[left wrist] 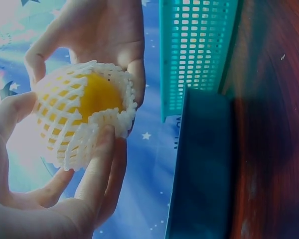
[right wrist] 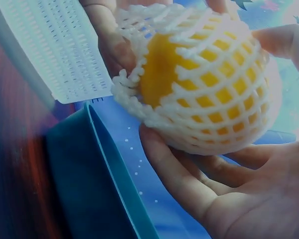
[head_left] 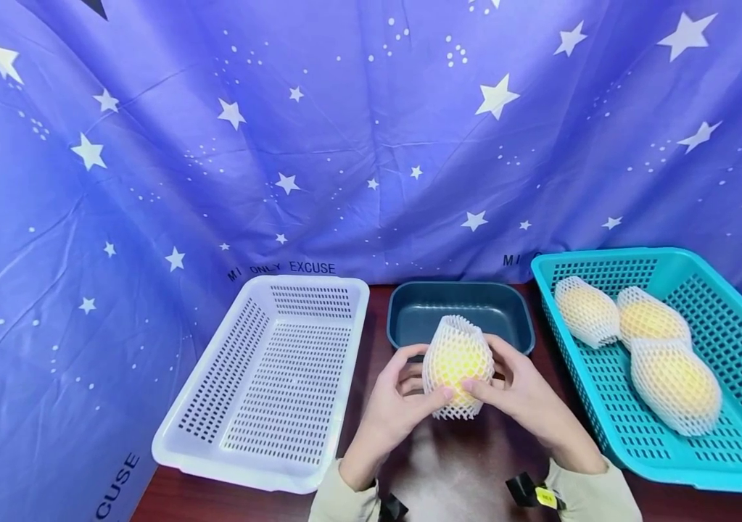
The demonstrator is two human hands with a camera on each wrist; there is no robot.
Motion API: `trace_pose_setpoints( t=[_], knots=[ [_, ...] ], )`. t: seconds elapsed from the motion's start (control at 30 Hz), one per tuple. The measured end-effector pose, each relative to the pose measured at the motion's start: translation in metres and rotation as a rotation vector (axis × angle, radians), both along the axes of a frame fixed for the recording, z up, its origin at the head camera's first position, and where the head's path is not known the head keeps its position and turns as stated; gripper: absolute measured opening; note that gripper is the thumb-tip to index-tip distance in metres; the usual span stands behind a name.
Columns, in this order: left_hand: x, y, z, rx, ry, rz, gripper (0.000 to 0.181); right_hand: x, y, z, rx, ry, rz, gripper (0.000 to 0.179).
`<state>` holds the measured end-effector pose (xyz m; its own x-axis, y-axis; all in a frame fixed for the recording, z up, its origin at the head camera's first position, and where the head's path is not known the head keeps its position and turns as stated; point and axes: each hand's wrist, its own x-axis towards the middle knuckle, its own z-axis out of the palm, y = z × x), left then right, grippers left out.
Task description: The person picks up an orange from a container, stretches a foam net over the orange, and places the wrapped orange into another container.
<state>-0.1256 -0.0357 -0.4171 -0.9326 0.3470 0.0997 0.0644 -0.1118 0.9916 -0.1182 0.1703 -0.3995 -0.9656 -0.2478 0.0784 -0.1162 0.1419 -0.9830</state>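
Both hands hold one yellow fruit in a white foam net sleeve [head_left: 458,366] above the table, in front of the dark blue tub. My left hand [head_left: 393,399] grips its left side, and my right hand [head_left: 524,391] grips its right side. The two thumbs press on the near face of the net, while the other fingers reach round the sides and are partly hidden. In the left wrist view, the net sleeve [left wrist: 65,119] gapes at one end and bare yellow skin shows. The right wrist view shows the same opening in the net sleeve [right wrist: 224,94].
A white perforated basket [head_left: 282,391] stands on the left with nothing in it. Behind the hands sits the dark blue tub [head_left: 410,312]. At the right, a teal basket [head_left: 638,457] holds three netted fruits [head_left: 677,388]. A blue star-patterned cloth [head_left: 371,145] hangs behind the dark red table [head_left: 175,496].
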Motion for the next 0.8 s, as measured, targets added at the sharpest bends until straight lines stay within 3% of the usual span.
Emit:
trace_pose_setpoints(
  t=[0.33, 0.6, 0.8],
  knots=[
    [-0.002, 0.016, 0.005, 0.043, 0.020, -0.021, 0.059, 0.003, 0.011, 0.005, 0.094, 0.094, -0.038, 0.061],
    [-0.004, 0.029, 0.003, 0.076, 0.044, -0.044, 0.055, 0.008, 0.021, 0.009, 0.094, 0.102, -0.079, 0.060],
    [-0.004, 0.045, 0.004, 0.128, 0.029, -0.071, 0.054, 0.014, 0.035, 0.014, 0.132, 0.161, -0.124, 0.060]
  ],
)
